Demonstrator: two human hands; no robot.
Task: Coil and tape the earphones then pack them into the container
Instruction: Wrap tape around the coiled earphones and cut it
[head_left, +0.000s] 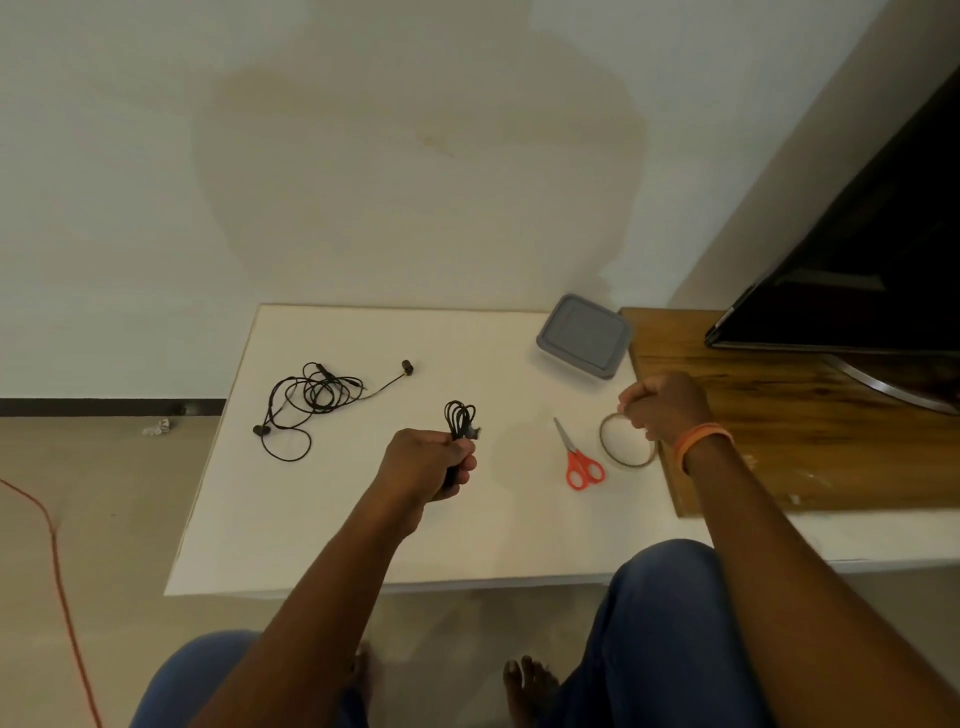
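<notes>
My left hand (427, 464) grips a coiled black earphone bundle (460, 420) above the middle of the white table (322, 519); the loops stick up past my fingers. My right hand (665, 406) is curled at the far rim of a thin clear tape roll (623, 460) lying on the table at the right, and appears to pinch its edge. A second pair of black earphones (311, 397) lies loose and tangled at the table's left. The grey lidded container (584, 335) stands closed at the back right.
Orange-handled scissors (581, 460) lie between my hands, left of the tape. A wooden board (789, 415) adjoins the table on the right, with a dark screen (857, 270) standing on it. An orange cable (57, 571) runs over the floor at left.
</notes>
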